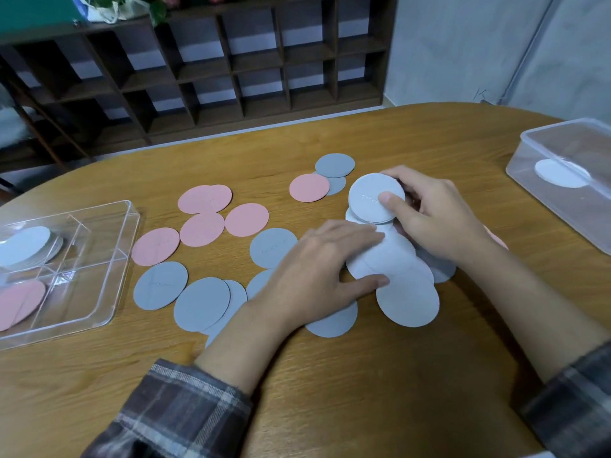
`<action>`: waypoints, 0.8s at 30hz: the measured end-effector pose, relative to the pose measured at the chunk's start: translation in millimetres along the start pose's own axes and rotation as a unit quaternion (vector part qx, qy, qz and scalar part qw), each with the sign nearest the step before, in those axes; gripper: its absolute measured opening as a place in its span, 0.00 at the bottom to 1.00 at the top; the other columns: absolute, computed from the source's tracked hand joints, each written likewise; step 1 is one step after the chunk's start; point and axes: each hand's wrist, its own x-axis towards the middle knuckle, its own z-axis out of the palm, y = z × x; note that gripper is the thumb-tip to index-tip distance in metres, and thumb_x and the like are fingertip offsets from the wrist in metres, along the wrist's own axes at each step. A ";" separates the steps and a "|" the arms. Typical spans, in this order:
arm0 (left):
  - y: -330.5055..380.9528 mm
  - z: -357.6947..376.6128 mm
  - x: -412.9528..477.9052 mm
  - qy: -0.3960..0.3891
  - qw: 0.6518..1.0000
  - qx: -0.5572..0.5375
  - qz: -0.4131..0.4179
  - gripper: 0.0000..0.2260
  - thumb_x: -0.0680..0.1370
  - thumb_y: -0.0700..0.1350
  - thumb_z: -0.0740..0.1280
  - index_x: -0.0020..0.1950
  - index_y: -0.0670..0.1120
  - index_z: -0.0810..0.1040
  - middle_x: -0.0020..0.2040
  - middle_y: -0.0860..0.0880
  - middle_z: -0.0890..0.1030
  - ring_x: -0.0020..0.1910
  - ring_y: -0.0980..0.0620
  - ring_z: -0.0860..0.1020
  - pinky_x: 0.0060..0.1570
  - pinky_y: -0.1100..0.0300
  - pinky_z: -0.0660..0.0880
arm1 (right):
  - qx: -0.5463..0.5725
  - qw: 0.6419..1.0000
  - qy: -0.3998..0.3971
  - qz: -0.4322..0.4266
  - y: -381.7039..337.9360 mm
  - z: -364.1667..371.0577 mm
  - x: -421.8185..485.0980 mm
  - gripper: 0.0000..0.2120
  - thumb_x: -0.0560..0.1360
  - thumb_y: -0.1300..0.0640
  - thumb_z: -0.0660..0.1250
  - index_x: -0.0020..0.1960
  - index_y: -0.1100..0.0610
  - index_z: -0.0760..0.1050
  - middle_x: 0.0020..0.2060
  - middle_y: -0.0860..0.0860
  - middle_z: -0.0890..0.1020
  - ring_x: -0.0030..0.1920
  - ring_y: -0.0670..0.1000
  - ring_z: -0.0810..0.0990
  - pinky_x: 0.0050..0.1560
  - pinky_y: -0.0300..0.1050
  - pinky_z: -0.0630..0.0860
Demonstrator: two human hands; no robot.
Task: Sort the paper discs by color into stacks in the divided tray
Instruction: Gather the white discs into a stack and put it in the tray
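Right hand (433, 216), centre right: grasping. The thumb lies on the top face of a small held stack (375, 198) of white discs and the fingers curl round its far edge. The stack is tilted and lifted off the table (363, 391). How many discs it contains cannot be told.

Left hand (327, 269), centre: released, with the fingers straight and laid flat. The fingertips and thumb rest on a white pile (390, 256) of overlapping discs just below the held stack. The pile cannot be counted.

Discs: flat paper circles of one size, in pink, grey and white. Some carry faint writing.

Pink discs (247, 219) loose on the table:
- Six in the middle band, two of them overlapping.
- One sliver at the right, behind the right wrist.

Grey discs (160, 285):
- Two at upper centre.
- About seven across the lower middle, several overlapped or partly under the left arm.

Tray (115, 259), clear and divided, at the left edge:
- A white stack (24, 246) lies in its upper left compartment.
- A pink stack (20, 304) lies in the lower left compartment.

Box (562, 200), clear, at the right edge: one white round shape shows through it.
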 end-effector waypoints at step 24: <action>0.2 -14.8 -0.2 0.192 0.981 0.001 -0.020 0.04 0.81 0.41 0.70 0.54 0.44 0.82 0.42 0.52 0.84 0.42 0.53 0.81 0.44 0.55 0.78 | 0.044 0.998 -0.034 -0.002 -6.7 0.9 -2.1 0.14 0.85 0.57 0.58 0.64 0.45 0.77 0.33 0.41 0.78 0.37 0.46 0.78 0.37 0.45 0.76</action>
